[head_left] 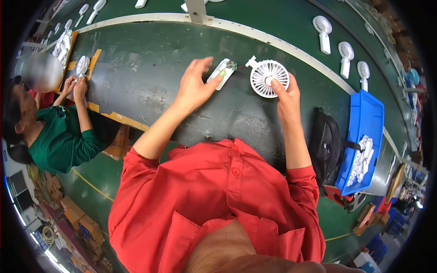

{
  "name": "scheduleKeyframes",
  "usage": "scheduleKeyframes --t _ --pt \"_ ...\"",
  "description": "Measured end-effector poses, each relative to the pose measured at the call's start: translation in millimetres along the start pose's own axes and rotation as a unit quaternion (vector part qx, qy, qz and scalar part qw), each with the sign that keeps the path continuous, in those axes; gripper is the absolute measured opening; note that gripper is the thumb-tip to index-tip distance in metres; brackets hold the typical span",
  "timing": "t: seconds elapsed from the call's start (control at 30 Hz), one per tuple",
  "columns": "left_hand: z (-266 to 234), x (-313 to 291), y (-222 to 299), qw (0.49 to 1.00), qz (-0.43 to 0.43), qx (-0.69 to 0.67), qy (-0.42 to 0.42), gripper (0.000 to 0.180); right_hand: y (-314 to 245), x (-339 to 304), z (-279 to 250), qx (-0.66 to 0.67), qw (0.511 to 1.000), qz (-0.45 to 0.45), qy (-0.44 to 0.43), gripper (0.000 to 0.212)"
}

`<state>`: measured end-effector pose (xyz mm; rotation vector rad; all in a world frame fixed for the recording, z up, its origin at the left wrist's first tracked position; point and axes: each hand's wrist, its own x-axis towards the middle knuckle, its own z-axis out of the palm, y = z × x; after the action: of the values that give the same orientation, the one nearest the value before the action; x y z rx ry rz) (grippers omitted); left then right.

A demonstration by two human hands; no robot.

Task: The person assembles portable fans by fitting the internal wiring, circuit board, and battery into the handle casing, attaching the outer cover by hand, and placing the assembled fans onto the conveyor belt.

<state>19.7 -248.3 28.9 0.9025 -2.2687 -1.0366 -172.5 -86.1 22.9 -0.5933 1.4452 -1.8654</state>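
Standing at a dark green tabletop (150, 77), scuffed and scratched, I work where a pale curved strip runs along its far edge, with a second green lane beyond it. The room is a workshop; cardboard boxes lie stacked on the floor to my left.

Everything here I place from the round white fan head (269, 78), a plastic grille of thin radial ribs with a small tab at its upper left. My right hand (286, 93) sits just below it, thumb and fingertips closed on its lower rim and hub. Just left of the fan head lies a white handle shell (221, 73), oblong and smooth, with a green piece inside and a small circuit board at its upper end; a thin red wire runs from it toward the fan head. My left hand (195, 84) rests over that shell, fingers spread apart, thumb touching it.

Right of the fan head, a blue plastic tray (368, 113) holds a heap of white plastic parts (362, 159); a black bag (325, 145) lies between us. Beyond the strip stand finished white fans (345, 57). Far left, a person in green (59, 136) handles another fan.
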Motion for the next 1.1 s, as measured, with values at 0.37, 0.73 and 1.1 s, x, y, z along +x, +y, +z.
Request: scheduleKeyframes --t 0.37,0.73,1.1 --pt "48.8 19.0 20.4 0.964 0.089 0.232 -0.096 0.062 -19.8 -3.9 -20.4 -0.042 0.995 -0.077 0.040 0.048" --pt "44.7 -9.9 11.6 0.549 -0.351 -0.667 -0.362 0.059 -69.8 -36.3 -15.1 -0.132 0.982 -0.095 -0.098 0.058" --pt "37.1 -32.0 48.9 0.792 -0.237 -0.446 -0.342 0.028 -64.7 -3.9 -21.9 -0.161 0.979 0.012 -0.127 0.044"
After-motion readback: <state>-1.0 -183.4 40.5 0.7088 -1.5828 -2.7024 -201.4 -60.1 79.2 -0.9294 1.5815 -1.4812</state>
